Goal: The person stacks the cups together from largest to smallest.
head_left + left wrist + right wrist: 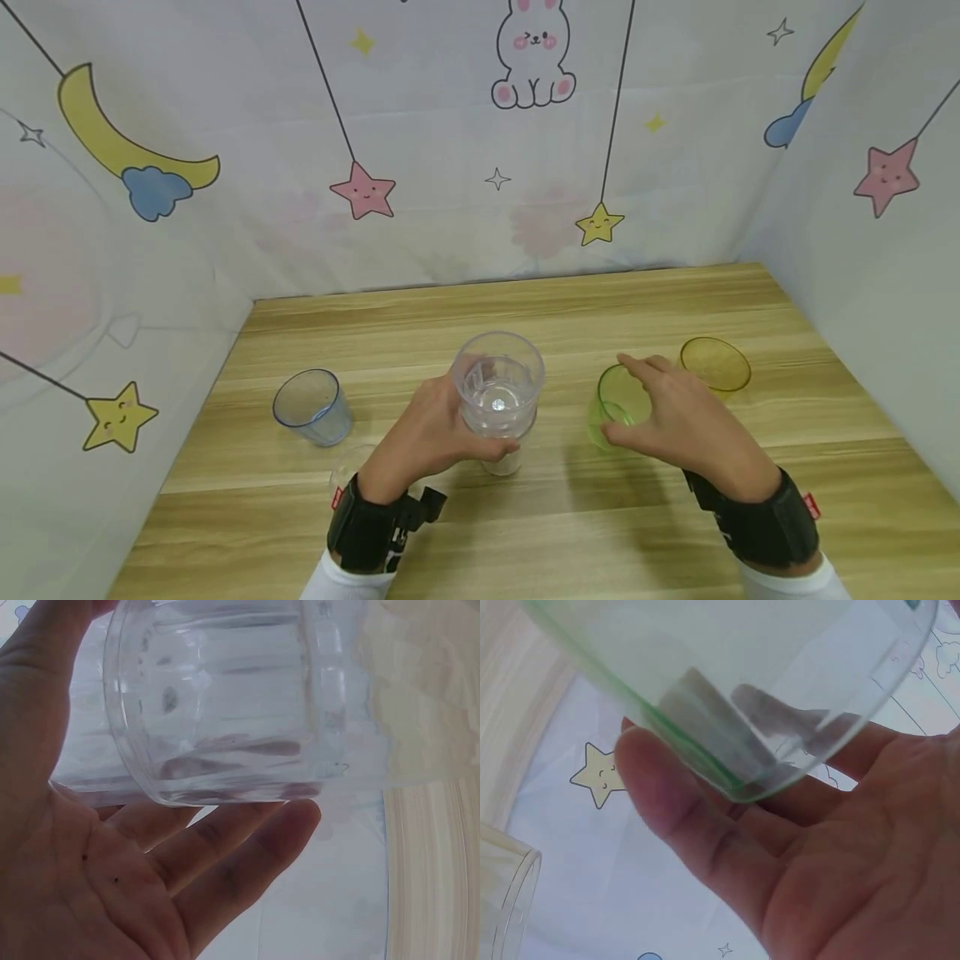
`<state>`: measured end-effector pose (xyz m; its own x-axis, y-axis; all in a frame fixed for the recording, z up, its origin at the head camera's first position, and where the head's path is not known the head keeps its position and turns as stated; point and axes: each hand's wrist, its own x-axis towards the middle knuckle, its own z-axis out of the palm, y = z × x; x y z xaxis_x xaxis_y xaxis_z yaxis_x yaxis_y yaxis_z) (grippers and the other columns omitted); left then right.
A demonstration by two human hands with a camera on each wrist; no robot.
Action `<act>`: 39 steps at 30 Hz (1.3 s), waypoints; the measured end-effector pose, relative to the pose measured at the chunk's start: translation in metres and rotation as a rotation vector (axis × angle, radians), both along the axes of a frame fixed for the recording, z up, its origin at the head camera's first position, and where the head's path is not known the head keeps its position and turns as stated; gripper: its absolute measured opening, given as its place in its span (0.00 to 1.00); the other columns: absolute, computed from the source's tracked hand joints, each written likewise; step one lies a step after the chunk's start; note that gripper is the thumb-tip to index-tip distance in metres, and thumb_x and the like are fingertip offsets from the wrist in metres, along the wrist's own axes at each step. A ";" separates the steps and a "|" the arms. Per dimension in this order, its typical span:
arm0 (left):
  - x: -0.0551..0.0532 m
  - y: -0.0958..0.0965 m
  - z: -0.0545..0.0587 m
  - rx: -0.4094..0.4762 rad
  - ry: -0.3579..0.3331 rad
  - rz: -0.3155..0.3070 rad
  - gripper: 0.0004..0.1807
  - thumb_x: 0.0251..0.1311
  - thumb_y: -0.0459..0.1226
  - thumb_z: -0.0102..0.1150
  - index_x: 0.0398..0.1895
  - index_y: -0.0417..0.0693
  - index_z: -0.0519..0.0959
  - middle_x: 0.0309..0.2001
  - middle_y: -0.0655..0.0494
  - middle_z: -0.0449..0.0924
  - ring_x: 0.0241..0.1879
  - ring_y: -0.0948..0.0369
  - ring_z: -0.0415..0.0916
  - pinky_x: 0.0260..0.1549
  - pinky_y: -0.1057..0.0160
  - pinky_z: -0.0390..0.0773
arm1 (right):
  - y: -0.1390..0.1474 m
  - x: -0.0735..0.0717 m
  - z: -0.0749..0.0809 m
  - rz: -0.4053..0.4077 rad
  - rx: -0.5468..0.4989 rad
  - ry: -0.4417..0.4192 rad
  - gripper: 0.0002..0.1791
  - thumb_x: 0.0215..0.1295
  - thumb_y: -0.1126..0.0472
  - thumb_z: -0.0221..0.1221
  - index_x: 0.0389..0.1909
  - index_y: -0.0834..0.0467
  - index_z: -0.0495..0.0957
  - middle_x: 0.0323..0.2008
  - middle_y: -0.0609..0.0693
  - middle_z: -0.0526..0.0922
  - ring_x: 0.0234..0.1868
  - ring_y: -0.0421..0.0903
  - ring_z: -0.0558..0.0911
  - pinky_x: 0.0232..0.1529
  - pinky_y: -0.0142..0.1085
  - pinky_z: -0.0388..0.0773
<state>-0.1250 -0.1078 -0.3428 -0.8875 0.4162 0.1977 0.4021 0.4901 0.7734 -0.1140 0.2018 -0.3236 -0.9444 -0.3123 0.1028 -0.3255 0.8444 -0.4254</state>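
My left hand (431, 425) grips a clear cup (498, 400) at the middle, thumb across its near side. A narrower clear base shows below it. In the left wrist view the fingers lie along the cup (225, 697), and more clear wall extends beyond its thick rim. My right hand (678, 417) is spread at a green cup (611, 408), thumb on the near side and fingers on the far side of the rim. In the right wrist view the green cup (727, 727) stands between thumb and fingers, with the palm close to its rim.
A yellow cup (716, 364) stands just beyond my right hand. At the left is a blue cup (315, 412), and a clear round rim (345, 462) shows partly behind my left wrist. White printed cloth (450, 242) borders the wooden table (360, 321) at the back and sides.
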 end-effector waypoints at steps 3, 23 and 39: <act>0.000 0.000 0.000 0.001 0.002 -0.002 0.47 0.35 0.45 0.85 0.63 0.56 0.69 0.51 0.65 0.81 0.49 0.67 0.79 0.49 0.58 0.79 | -0.001 0.001 0.002 0.000 -0.015 0.023 0.49 0.54 0.40 0.71 0.72 0.63 0.68 0.60 0.67 0.75 0.53 0.62 0.79 0.47 0.59 0.77; -0.001 -0.002 -0.001 -0.006 0.029 -0.009 0.47 0.36 0.47 0.84 0.63 0.57 0.69 0.51 0.65 0.81 0.49 0.68 0.79 0.48 0.59 0.79 | -0.014 0.005 0.009 0.057 -0.216 0.421 0.42 0.45 0.50 0.77 0.62 0.64 0.78 0.54 0.57 0.83 0.42 0.52 0.83 0.35 0.48 0.80; 0.000 -0.002 -0.001 0.000 0.032 -0.017 0.47 0.36 0.46 0.84 0.64 0.58 0.69 0.52 0.66 0.81 0.49 0.68 0.78 0.48 0.59 0.79 | -0.026 0.004 0.020 0.078 -0.375 0.599 0.39 0.44 0.52 0.73 0.60 0.62 0.80 0.49 0.54 0.85 0.39 0.46 0.81 0.30 0.31 0.71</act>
<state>-0.1247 -0.1096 -0.3435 -0.8734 0.4316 0.2254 0.4348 0.4830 0.7600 -0.1101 0.1760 -0.3035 -0.6686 -0.2184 0.7108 -0.6474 0.6412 -0.4120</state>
